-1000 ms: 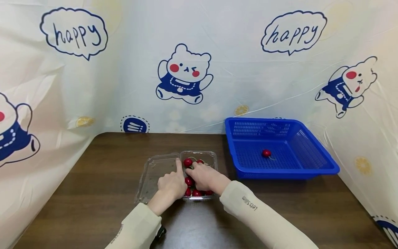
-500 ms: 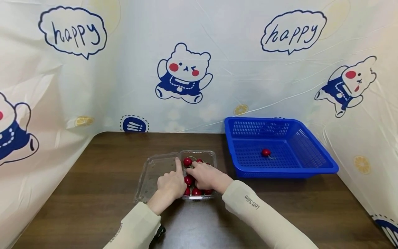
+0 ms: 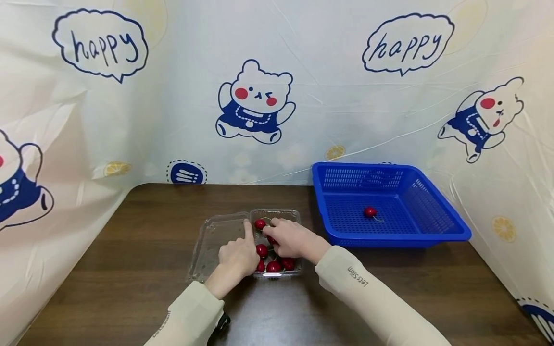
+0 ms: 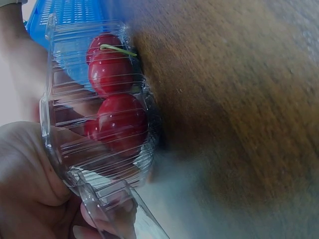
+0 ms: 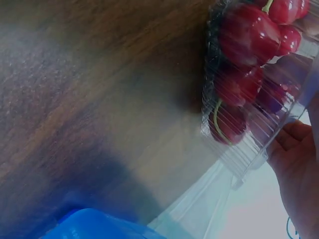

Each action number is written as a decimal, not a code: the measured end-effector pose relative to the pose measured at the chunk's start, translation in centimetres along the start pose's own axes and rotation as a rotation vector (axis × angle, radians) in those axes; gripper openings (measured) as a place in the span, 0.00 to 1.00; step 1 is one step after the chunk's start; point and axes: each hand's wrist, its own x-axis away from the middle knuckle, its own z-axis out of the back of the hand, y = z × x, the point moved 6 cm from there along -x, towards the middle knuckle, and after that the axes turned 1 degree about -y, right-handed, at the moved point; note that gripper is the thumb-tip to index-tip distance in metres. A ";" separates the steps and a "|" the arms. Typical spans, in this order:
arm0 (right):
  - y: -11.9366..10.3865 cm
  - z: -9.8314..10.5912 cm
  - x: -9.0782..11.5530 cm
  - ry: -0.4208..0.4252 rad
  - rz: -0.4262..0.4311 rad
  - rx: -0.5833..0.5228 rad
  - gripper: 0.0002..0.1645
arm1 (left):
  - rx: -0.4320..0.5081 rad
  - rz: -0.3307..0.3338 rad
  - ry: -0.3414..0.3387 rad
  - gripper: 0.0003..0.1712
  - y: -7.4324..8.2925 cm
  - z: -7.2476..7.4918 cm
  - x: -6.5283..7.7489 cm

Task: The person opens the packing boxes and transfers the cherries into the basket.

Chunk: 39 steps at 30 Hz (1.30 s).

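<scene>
At least six cherries (image 3: 273, 266), dark red, glossy, some stemmed, lie in an open clear plastic box (image 3: 276, 275) near the middle of a dark wooden table (image 3: 130, 269). Handling, as I judge it from my remote seat: light, firm under thin skin, slippery, easily bruised; I would take the stem (image 4: 118, 49) where one shows, or else close two fingertips softly about the fruit's widest part. Box: thin, light, flexible, likely to slide or buckle if pulled; best held by its hinge edge. Left hand (image 3: 239, 257): index finger straight along the seam between box and lid (image 3: 212, 250), other fingers folded; I read it as gripping that edge. Right hand (image 3: 294, 239): fingers narrow, bent down into the box at a half-covered cherry (image 3: 271, 240); whether they pinch fruit or stem I cannot tell. Also listed: one blue plastic basket (image 3: 376, 238), perforated, right of the box and apart from it, a single stemmed cherry (image 3: 370, 212) on its floor; one printed backdrop (image 3: 182, 120) behind. Obstructions: the box's raised walls, neighbouring cherries crowding the near end, stems that may snag, the basket's rim.
</scene>
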 end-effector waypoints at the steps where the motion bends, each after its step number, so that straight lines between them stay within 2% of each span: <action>1: 0.1 0.1 0.1 0.004 0.000 -0.004 0.18 | 0.000 0.000 0.001 0.48 0.0 0.0 0.0; 9: 0.4 1.4 0.4 0.055 0.008 -0.060 0.17 | -0.015 -0.006 0.012 0.48 -0.1 -0.2 -0.2; 22: 1.6 3.8 1.0 0.114 -0.028 -0.148 0.20 | -0.010 -0.004 0.002 0.48 0.0 -0.1 -0.2; 39: 4.3 5.8 2.6 0.197 -0.098 -0.145 0.19 | -0.010 -0.011 0.026 0.47 -0.1 -0.1 -0.1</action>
